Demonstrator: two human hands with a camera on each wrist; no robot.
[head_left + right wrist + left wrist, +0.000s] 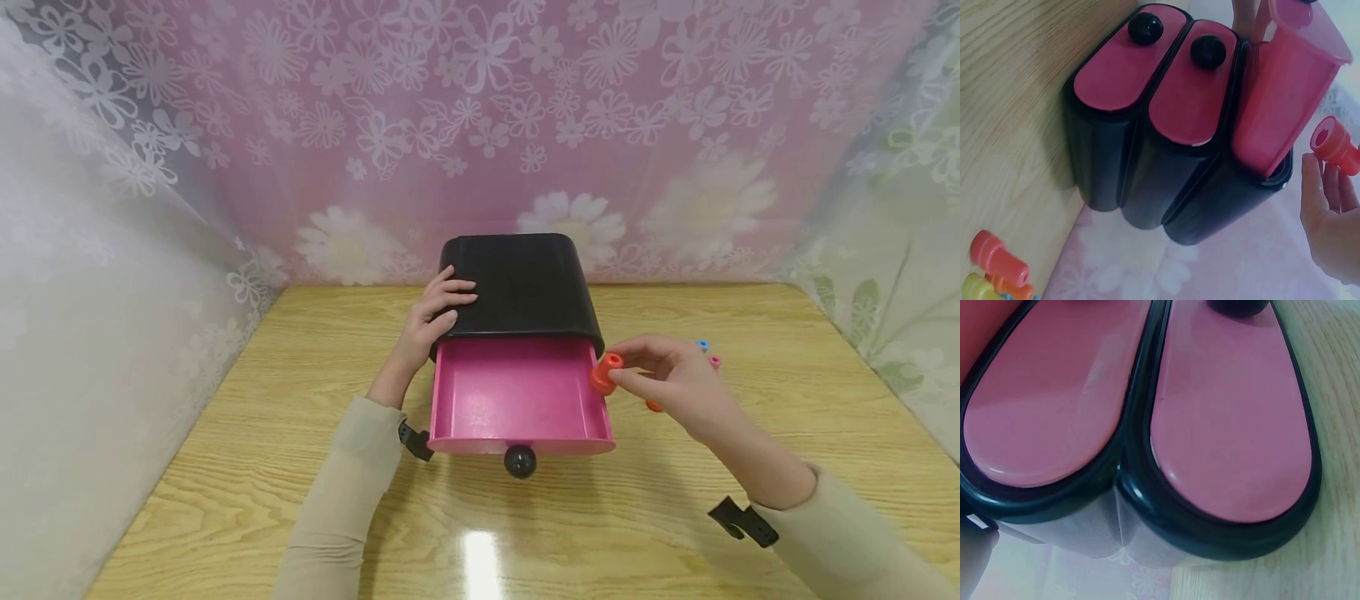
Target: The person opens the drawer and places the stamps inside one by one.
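Red piece (606,375): pinched in the right hand (678,383); in the head view it overlaps the right wall of the open pink drawer (517,387), while the right wrist view shows a gap between the two.
Long axis of the red piece: tilted off upright; the wide end points down, toward near and left, and the narrow end with its round hole points up, toward far and right.
Right hand: thumb and fingertips clamped on the red piece, at the right side of the drawer.
Left hand (437,312): fingers slightly apart, resting on the left edge of the black cabinet (517,287) and holding only that edge.
Pink drawer: topmost of three, pulled out toward the near side; its long axis runs near to far, and its black knob (520,461) faces near.
Lower drawers: the middle drawer front (1188,94) and the bottom drawer front (1119,78) sit flush in their black frames, knobs facing near.
Small pieces at right: a blue piece (702,344) and a pink piece (716,362) beyond the right hand; the right wrist view adds a second red piece (999,257), upright on its wide end, beside a yellow piece (979,287).
Table (247,467): wood-grained, under the cabinet.
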